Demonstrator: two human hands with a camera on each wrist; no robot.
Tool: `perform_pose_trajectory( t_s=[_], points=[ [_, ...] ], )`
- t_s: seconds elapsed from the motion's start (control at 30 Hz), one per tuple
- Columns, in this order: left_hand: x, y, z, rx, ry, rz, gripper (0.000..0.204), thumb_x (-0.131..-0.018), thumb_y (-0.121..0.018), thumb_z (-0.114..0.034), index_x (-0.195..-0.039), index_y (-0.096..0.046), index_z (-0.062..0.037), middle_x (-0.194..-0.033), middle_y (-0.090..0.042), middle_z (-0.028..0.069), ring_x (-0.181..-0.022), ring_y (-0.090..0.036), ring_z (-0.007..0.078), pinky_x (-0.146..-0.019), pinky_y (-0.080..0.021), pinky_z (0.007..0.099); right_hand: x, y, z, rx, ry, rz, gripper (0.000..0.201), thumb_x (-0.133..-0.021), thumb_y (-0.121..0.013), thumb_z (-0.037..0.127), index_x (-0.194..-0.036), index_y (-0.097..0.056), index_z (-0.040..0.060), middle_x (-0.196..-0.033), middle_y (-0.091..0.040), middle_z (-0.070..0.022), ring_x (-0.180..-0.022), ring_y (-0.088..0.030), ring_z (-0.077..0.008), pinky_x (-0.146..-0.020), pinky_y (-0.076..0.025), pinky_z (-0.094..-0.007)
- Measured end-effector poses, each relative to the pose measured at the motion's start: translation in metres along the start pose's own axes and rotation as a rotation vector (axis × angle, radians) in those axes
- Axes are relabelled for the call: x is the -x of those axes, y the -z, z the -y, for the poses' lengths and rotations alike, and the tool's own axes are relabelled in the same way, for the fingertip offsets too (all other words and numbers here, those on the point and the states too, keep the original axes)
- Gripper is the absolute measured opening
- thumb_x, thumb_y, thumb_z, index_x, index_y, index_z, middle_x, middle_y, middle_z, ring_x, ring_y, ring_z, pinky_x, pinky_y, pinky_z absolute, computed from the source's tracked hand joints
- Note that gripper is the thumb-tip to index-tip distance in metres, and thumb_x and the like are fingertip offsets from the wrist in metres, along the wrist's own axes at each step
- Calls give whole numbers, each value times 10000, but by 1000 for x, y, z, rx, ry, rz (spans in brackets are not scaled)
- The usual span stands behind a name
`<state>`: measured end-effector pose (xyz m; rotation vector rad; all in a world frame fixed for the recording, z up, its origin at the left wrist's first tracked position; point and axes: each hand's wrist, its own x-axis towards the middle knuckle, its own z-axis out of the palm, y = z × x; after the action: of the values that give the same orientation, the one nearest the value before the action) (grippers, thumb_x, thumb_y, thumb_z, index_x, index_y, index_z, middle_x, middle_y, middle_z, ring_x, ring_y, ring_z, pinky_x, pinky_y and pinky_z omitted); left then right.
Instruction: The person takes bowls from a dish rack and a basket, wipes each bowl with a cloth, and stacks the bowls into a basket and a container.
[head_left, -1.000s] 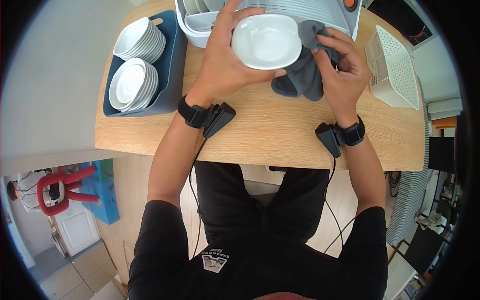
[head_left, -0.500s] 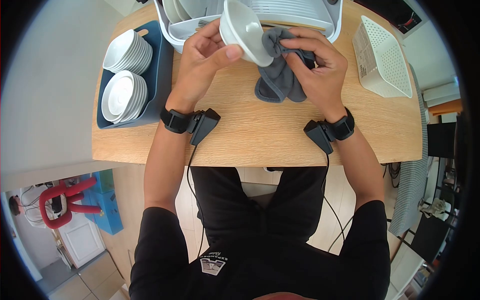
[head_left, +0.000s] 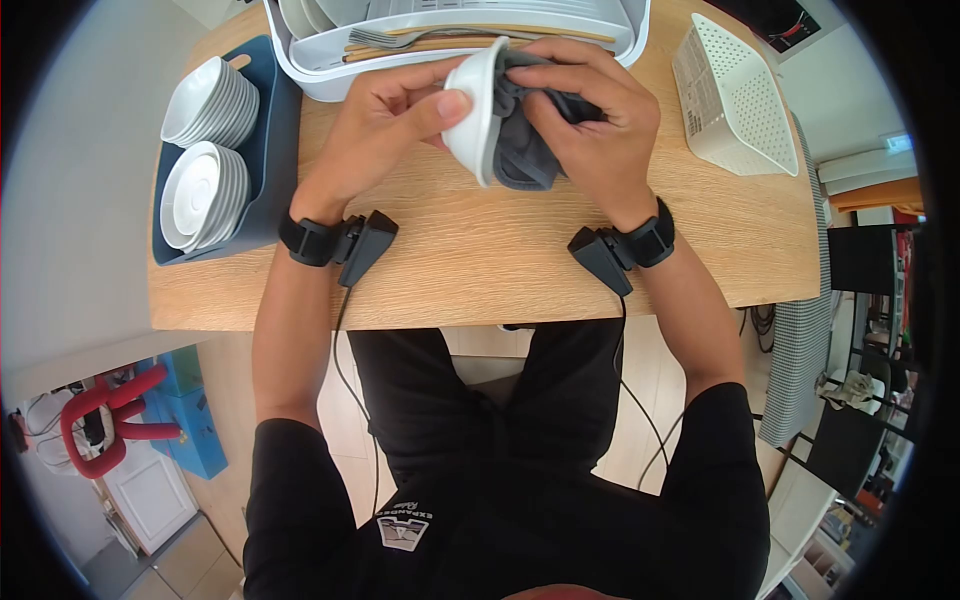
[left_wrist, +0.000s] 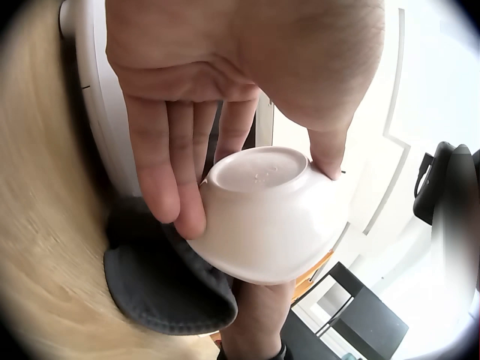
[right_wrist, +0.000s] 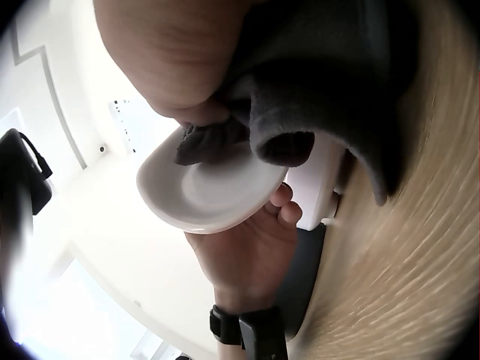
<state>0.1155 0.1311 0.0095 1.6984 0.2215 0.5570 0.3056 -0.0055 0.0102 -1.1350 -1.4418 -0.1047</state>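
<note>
A small white bowl is tipped on its side above the table, its hollow facing right. My left hand grips it from the left, thumb on one side and fingers on the other; the foot ring of the bowl faces the palm in the left wrist view. My right hand pinches a dark grey cloth and presses it into the hollow. In the right wrist view the cloth lies against the inner wall, and a loose fold hangs down beside the bowl.
A blue bin with two stacks of white dishes stands at the left. At the back is a white dish rack with plates, a fork and chopsticks. A perforated cream basket stands at the right.
The bowl has turned from facing up to standing on its side, facing the right hand. The cloth has moved from beside the rim into the hollow. The head view has shifted.
</note>
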Motion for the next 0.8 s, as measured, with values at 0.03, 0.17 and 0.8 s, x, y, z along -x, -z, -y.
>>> perform_pose_trajectory(
  t_s=[0.03,0.17,0.8],
  points=[
    [0,1,-2,31,-35,6,559,-962,-711,-367,-1377,-604,-8,-1103,-730,90,-948,-704,124,-801,-589,264,0,-1,3,12,-21,5,267,-756,-707,-99,-965,-795,41,-1090,-740,-77,-963,-709,-173,-833,-559,-270],
    [-1,1,-2,116,-94,-39,573,-995,-653,-402,-1404,-574,-9,-1150,-717,96,-977,-708,139,-826,-602,293,-1,0,6,68,-58,65,262,-749,-704,-91,-955,-798,42,-1082,-742,-71,-955,-710,-168,-826,-562,-266],
    [-5,-7,-5,3,-167,56,622,-926,-765,-275,-1426,-545,21,-1171,-720,136,-1034,-697,163,-886,-564,293,-5,10,1,-46,70,-122,283,-775,-704,-117,-1014,-773,17,-1121,-711,-113,-973,-697,-175,-824,-564,-268]
  ],
)
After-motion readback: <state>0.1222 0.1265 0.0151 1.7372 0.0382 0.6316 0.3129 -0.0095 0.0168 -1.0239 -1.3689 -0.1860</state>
